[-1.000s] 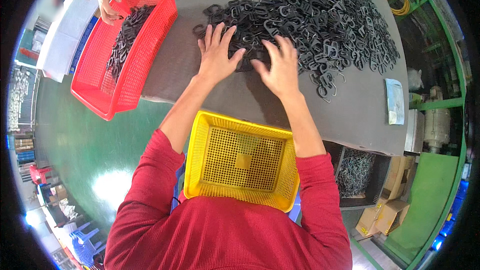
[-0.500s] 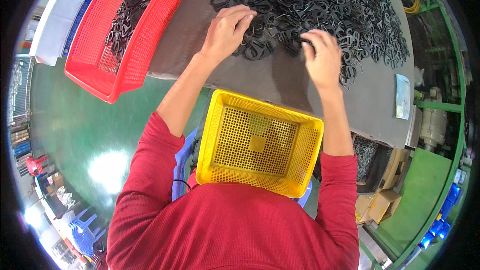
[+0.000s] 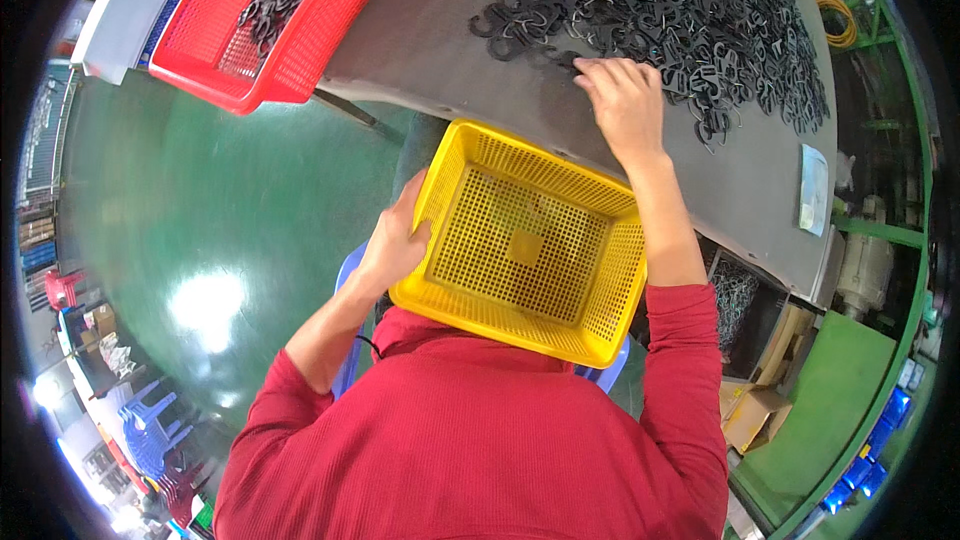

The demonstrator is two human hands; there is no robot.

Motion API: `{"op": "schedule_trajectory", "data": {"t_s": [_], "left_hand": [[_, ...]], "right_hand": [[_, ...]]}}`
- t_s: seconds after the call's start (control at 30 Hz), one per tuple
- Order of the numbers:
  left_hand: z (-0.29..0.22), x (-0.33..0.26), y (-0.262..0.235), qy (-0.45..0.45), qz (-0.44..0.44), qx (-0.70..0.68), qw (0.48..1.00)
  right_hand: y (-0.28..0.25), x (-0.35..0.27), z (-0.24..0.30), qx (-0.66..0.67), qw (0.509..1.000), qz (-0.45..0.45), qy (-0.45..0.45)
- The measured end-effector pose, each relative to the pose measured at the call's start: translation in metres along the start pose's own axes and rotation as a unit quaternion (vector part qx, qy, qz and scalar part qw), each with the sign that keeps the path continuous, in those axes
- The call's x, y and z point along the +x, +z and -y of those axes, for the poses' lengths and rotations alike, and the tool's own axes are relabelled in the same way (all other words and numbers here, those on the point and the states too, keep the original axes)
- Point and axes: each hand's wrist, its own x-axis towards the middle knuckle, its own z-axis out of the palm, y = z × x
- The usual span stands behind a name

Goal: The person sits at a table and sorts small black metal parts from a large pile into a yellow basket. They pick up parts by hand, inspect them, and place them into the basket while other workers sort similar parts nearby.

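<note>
A yellow plastic basket with a perforated bottom sits tilted at my lap, by the table's near edge, with no hooks visible in it. My left hand is closed on the basket's left rim. Over the table, at the near side of a big heap of black plastic hooks, is my right hand. Its fingers are bent together, and a blurred black hook shows at the fingertips. Some hooks in the heap carry thin metal wire parts.
At the upper left a red slotted basket holds more black pieces. A pale blue packet lies near the right edge of the grey table. Below that edge are a dark bin and an open cardboard box.
My left hand has left the hooks and come back to grip the yellow basket. My right hand has shifted slightly left, and loose hooks near the table's front have moved. The view has turned slightly.
</note>
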Motion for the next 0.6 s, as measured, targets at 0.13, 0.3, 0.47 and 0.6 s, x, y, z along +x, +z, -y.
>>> {"op": "schedule_trajectory", "data": {"t_s": [0.13, 0.3, 0.47, 0.6], "left_hand": [[0.012, -0.022, -0.006, 0.026, 0.001, 0.006, 1.000], [0.004, -0.033, -0.006, 0.009, -0.046, -0.012, 0.999], [0.003, -0.013, 0.002, 0.027, -0.051, -0.001, 0.998], [-0.003, -0.012, -0.001, 0.017, -0.028, 0.003, 0.999]], "right_hand": [[-0.029, 0.002, 0.003, 0.135, 0.972, -0.018, 0.189], [-0.030, -0.008, -0.014, 0.219, 0.941, -0.022, 0.257], [-0.048, -0.003, -0.005, 0.272, 0.900, 0.024, 0.340], [-0.055, -0.011, -0.007, 0.295, 0.884, 0.021, 0.362]]}}
